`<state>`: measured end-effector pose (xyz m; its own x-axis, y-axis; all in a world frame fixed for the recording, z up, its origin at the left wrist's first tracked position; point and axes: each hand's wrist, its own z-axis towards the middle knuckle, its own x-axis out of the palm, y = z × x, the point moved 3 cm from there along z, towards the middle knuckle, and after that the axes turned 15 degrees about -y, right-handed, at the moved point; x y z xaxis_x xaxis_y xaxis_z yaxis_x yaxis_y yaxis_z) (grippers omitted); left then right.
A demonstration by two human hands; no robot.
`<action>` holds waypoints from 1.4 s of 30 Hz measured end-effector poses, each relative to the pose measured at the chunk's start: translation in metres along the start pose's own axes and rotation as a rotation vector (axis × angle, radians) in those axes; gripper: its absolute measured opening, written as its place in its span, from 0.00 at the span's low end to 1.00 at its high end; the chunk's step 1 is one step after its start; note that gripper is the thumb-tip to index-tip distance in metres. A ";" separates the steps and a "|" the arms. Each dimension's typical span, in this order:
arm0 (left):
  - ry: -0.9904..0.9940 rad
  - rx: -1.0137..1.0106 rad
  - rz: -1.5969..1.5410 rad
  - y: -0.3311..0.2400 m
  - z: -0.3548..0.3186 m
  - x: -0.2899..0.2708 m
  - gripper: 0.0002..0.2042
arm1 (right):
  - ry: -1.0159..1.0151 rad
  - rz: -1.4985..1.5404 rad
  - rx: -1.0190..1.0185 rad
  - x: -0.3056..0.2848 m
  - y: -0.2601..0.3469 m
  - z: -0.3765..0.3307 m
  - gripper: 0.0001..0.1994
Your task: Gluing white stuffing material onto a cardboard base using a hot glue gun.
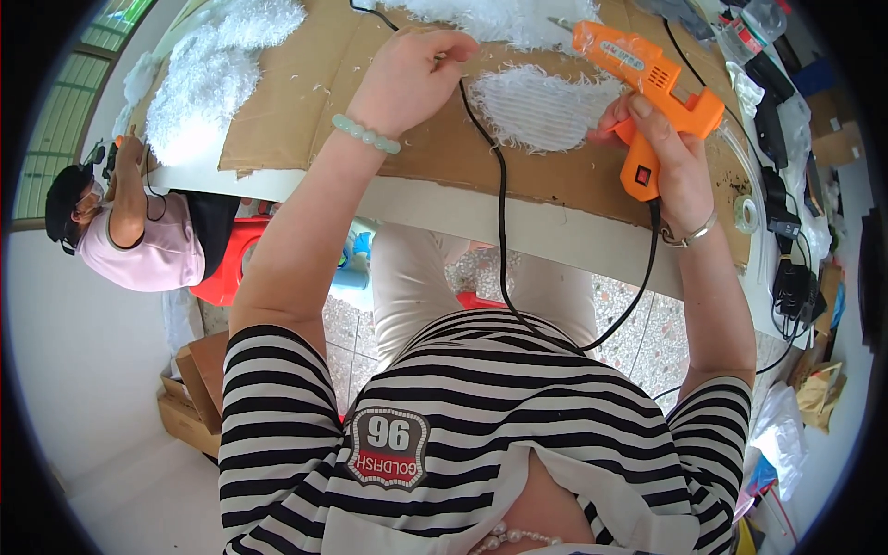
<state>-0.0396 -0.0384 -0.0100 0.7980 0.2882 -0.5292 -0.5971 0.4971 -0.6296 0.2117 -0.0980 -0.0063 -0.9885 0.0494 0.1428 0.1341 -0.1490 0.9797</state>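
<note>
My right hand (671, 153) is wrapped round the handle of an orange hot glue gun (653, 79), its nozzle pointing to the far left over the table. A black cord (503, 194) hangs in a loop from the handle across my lap. My left hand (416, 74) is closed, fingers curled together, over the cardboard; the cord passes at its fingers, and whether they grip it is hidden. Between my hands lies an oval white piece (541, 109) with a ribbed face and shaggy fringe, my right fingertips near its right edge.
Cardboard (305, 120) covers the table, with shaggy white material (208, 83) at the left and more at the far edge. Cables, black adapters (795, 287) and plastic bags crowd the right side. A co-worker (139, 227) sits at the left. A tape roll (745, 214) lies right.
</note>
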 end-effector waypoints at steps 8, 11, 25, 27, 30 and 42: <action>-0.003 0.335 0.289 -0.004 -0.010 0.007 0.07 | 0.337 -0.309 0.146 0.018 0.002 -0.004 0.13; 0.048 0.276 0.305 0.005 -0.007 0.013 0.06 | 0.298 -0.384 0.174 0.020 -0.004 -0.004 0.13; 0.056 0.132 0.222 0.006 -0.007 0.014 0.05 | 0.249 -0.436 0.156 0.032 -0.008 0.012 0.14; 0.055 0.130 0.230 0.006 -0.007 0.015 0.06 | 0.233 -0.465 0.156 0.033 -0.007 0.013 0.13; 0.055 0.123 0.242 0.006 -0.007 0.016 0.06 | 0.192 -0.455 0.203 0.032 -0.008 0.012 0.13; 0.060 0.098 0.252 0.007 -0.006 0.018 0.08 | 0.222 -0.493 0.213 0.027 -0.007 0.008 0.09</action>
<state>-0.0302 -0.0344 -0.0276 0.6176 0.3649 -0.6968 -0.7628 0.4938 -0.4175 0.1845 -0.0877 -0.0081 -0.9258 -0.1487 -0.3477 -0.3572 0.0423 0.9331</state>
